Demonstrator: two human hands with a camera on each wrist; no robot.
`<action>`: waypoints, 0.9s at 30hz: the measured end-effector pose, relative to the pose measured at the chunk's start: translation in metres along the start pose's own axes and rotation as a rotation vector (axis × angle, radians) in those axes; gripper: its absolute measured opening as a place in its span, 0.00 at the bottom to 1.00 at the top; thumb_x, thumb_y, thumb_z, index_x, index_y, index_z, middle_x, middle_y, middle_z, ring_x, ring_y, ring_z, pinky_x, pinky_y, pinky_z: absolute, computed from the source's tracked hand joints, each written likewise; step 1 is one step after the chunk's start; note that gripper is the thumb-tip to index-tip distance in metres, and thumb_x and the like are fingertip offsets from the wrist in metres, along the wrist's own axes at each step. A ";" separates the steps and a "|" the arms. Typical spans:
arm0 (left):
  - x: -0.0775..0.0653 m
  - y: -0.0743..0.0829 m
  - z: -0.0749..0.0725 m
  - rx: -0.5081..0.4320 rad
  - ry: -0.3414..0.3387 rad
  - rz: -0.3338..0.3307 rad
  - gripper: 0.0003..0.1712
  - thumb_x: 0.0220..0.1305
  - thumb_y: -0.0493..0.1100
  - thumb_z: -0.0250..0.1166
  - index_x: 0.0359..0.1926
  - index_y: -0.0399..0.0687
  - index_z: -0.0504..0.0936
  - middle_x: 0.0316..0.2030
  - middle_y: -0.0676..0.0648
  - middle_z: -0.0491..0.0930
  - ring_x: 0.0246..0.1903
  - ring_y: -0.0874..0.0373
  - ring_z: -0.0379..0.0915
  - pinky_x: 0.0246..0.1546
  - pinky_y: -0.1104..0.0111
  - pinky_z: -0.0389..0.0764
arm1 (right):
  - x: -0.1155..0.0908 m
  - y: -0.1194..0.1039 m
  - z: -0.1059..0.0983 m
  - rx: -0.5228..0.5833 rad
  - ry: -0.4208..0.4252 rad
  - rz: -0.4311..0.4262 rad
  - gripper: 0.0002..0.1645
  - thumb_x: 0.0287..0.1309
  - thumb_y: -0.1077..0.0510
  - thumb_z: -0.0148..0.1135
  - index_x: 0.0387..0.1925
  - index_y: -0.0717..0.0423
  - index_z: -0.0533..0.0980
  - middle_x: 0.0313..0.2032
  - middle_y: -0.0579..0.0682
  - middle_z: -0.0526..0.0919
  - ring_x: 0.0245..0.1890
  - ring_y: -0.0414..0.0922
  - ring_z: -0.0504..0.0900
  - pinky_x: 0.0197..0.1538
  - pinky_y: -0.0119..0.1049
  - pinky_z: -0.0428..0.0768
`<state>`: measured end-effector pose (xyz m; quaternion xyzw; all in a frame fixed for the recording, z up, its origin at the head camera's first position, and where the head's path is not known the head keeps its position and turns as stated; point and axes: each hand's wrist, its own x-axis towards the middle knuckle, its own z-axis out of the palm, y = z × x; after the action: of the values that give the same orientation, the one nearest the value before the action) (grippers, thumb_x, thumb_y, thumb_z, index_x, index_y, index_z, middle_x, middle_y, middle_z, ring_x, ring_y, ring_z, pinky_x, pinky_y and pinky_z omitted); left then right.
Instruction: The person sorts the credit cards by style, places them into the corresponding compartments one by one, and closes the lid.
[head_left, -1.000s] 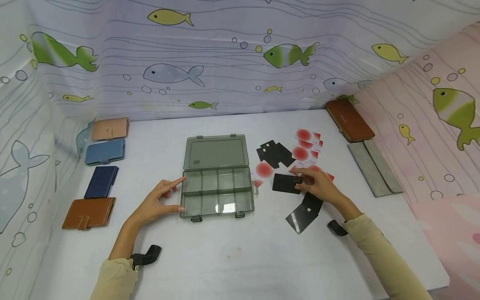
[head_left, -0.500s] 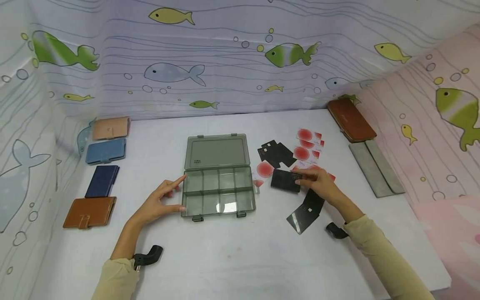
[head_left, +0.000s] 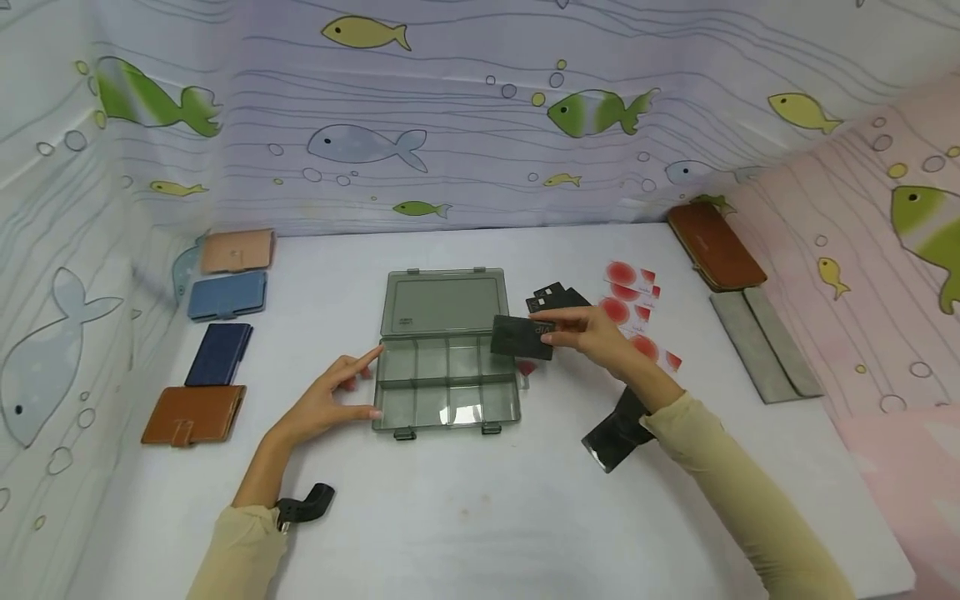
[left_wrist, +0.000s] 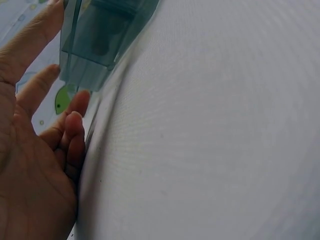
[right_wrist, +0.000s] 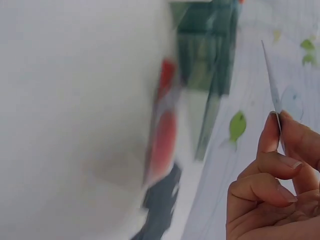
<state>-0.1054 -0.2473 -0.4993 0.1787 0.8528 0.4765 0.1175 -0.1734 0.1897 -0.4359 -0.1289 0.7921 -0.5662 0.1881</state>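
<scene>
A black card (head_left: 522,337) lettered "VIP" is pinched between the thumb and fingers of my right hand (head_left: 592,337), over the right side of a translucent grey-green compartment box (head_left: 431,400). The right wrist view shows the card edge-on above my fingertips. The box lies with its lid (head_left: 445,302) laid back and its compartments uncovered. My left hand (head_left: 322,404) touches the box's left side with a straight index finger and thumb. Its other fingers bend loosely, holding nothing. More black cards (head_left: 618,429) lie below my right forearm, and others (head_left: 558,297) lie partly hidden behind my right hand.
Red-and-white cards (head_left: 617,312) are spread at the right. A brown wallet (head_left: 717,247) and a grey case (head_left: 765,346) lie along the right side. At left stand in a column a tan wallet (head_left: 238,252), a blue one (head_left: 227,296), a navy one (head_left: 218,355) and a brown one (head_left: 193,415).
My right hand has lifted the black card off the table and carried it left to the box. My left hand has stayed at the box's left side. The head view has shifted slightly.
</scene>
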 end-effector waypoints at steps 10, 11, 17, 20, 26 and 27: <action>0.001 -0.001 0.002 0.020 0.013 -0.001 0.55 0.51 0.37 0.77 0.77 0.51 0.59 0.47 0.43 0.69 0.36 0.54 0.55 0.41 0.63 0.60 | 0.046 -0.029 0.063 -0.010 -0.154 -0.028 0.21 0.62 0.64 0.65 0.57 0.56 0.81 0.25 0.51 0.74 0.28 0.40 0.70 0.35 0.35 0.69; 0.001 -0.001 0.002 0.017 0.015 0.001 0.55 0.50 0.36 0.78 0.76 0.49 0.59 0.47 0.41 0.69 0.36 0.53 0.55 0.40 0.62 0.60 | 0.050 -0.031 0.070 -0.014 -0.165 -0.023 0.21 0.62 0.65 0.65 0.57 0.56 0.81 0.25 0.50 0.74 0.27 0.40 0.69 0.35 0.36 0.69; 0.001 -0.002 0.003 -0.015 0.021 0.000 0.56 0.49 0.34 0.78 0.76 0.47 0.59 0.47 0.39 0.69 0.36 0.50 0.54 0.41 0.62 0.60 | 0.066 -0.043 0.103 -0.064 -0.198 0.033 0.21 0.61 0.66 0.65 0.56 0.55 0.82 0.22 0.45 0.72 0.24 0.39 0.63 0.31 0.33 0.64; 0.000 -0.001 0.002 -0.024 0.022 -0.012 0.56 0.49 0.36 0.78 0.77 0.52 0.59 0.47 0.42 0.69 0.36 0.54 0.54 0.41 0.62 0.60 | 0.070 -0.048 0.114 -0.134 -0.191 0.022 0.20 0.60 0.67 0.66 0.55 0.56 0.82 0.20 0.43 0.71 0.22 0.38 0.63 0.28 0.30 0.62; 0.000 0.002 0.002 -0.031 0.022 -0.016 0.55 0.49 0.35 0.78 0.76 0.50 0.59 0.47 0.40 0.69 0.36 0.51 0.55 0.41 0.61 0.60 | 0.072 -0.053 0.129 -0.237 -0.155 0.050 0.20 0.58 0.67 0.67 0.53 0.56 0.84 0.16 0.42 0.66 0.18 0.37 0.61 0.23 0.29 0.61; 0.000 0.003 0.002 -0.031 0.021 -0.019 0.55 0.49 0.35 0.78 0.76 0.49 0.59 0.47 0.39 0.69 0.36 0.49 0.55 0.42 0.60 0.60 | 0.073 -0.053 0.131 -0.240 -0.151 0.066 0.20 0.57 0.67 0.68 0.52 0.55 0.84 0.15 0.42 0.65 0.17 0.37 0.60 0.23 0.29 0.61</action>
<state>-0.1045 -0.2440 -0.4981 0.1640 0.8482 0.4902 0.1158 -0.1811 0.0307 -0.4341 -0.1665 0.8415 -0.4496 0.2491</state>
